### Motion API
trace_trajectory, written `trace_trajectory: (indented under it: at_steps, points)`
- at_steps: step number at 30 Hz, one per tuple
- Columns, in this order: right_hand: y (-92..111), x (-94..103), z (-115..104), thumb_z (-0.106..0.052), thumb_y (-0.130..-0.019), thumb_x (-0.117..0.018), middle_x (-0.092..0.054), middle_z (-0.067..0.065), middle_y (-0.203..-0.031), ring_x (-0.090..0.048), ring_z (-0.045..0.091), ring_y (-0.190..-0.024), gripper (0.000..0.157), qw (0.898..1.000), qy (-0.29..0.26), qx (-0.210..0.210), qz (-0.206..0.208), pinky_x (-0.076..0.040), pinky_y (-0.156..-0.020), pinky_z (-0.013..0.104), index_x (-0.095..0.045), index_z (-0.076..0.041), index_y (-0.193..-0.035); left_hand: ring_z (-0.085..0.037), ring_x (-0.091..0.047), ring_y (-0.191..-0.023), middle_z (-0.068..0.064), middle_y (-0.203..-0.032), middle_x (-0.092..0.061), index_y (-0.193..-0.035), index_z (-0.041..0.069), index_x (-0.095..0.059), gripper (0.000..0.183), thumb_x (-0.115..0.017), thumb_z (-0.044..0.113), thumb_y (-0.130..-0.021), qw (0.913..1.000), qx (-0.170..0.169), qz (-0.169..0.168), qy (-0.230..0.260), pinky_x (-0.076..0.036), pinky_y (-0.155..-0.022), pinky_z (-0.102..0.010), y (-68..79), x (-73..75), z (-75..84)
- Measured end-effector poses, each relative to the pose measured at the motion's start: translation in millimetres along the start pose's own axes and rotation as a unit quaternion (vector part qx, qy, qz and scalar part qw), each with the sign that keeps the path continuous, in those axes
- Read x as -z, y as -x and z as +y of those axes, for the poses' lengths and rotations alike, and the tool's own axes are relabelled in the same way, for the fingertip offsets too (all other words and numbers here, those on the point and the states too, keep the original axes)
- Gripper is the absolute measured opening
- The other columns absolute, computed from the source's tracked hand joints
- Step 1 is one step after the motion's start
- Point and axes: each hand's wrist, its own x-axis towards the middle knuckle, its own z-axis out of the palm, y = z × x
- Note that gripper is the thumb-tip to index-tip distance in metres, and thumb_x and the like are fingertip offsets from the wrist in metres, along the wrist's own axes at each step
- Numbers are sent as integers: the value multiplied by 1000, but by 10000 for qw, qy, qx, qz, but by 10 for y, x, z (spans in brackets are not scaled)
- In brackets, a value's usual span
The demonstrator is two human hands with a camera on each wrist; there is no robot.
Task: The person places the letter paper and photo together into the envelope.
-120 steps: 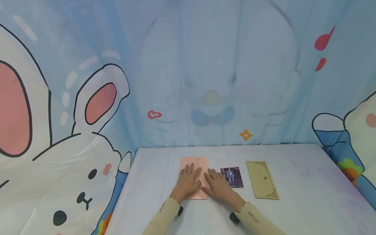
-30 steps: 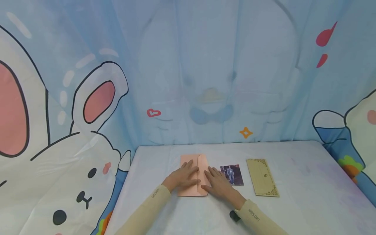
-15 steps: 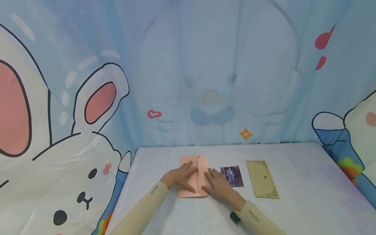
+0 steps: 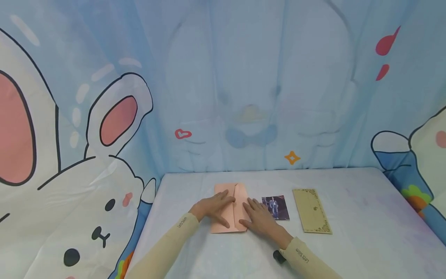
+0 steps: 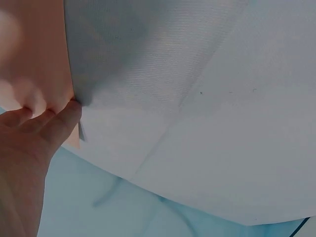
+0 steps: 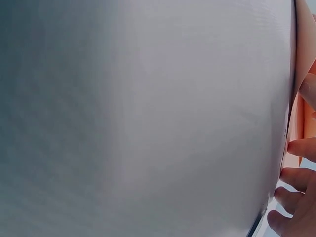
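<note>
A pink paper envelope (image 4: pixel 240 207) lies on the white-covered table, a lengthwise seam running down its face. From the left, my left hand (image 4: pixel 212 206) rests on it with fingers and thumb spread. The left wrist view shows fingers (image 5: pixel 61 123) straight at the pink paper's edge. My right hand (image 4: pixel 262 220) lies with extended fingers along the envelope's right edge; in the right wrist view its fingers (image 6: pixel 296 178) are partly cut off by the frame. Beside that hand is a small photo print (image 4: pixel 277 208), its lower left corner hidden by the hand.
A tan card (image 4: pixel 311 211) with dark ornate corners lies right of the photo. The white tablecloth (image 4: pixel 362 232) extends to both sides. Behind the table hangs a blue cartoon curtain (image 4: pixel 251 77). A black object (image 4: pixel 278 257) shows at the right wrist.
Since four seconds ago my left hand has shifted left, uncovering more of the envelope and its seam. The envelope's lower left side reaches farther left. My right hand has stayed nearly still.
</note>
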Motion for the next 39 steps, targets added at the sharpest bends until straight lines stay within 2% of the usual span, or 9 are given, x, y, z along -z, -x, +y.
trace_trajectory:
  at_steps: [12,21,29,39]
  points:
    - [33,22,-15,-51,-97,-59,-36,24,-159,-30,46,-149,73,10000,68,14,56,-26,-117,65,-48,1,-147,-30,-28,-153,-10,-169,-15,-154,37,-29,99,-71,76,-73,10000,32,-6,-22,-43,-112,-49,-36,-29,0]
    - [38,35,-3,-52,-97,-59,-37,23,-159,-30,45,-149,73,9999,62,71,82,-25,-118,64,-47,1,-147,-25,-22,-156,-8,-170,-13,-153,35,-32,85,-57,79,-84,9989,26,158,447,-37,-117,-49,-26,-59,-47]
    - [29,61,-14,-53,-97,-58,-36,21,-160,-30,45,-149,74,10000,48,46,61,-24,-118,64,-46,0,-148,-24,-20,-156,-6,-171,-11,-155,36,-30,84,-57,76,-86,9977,-139,320,582,-37,-117,-49,7,-90,-107]
    - [35,42,-16,-52,-96,-61,-37,22,-159,-30,45,-149,74,9999,-64,-15,76,-24,-118,65,-47,0,-148,-25,-21,-156,-7,-170,-12,-157,36,-29,88,-58,77,-85,9974,-147,347,616,-36,-118,-49,10,-109,-110]
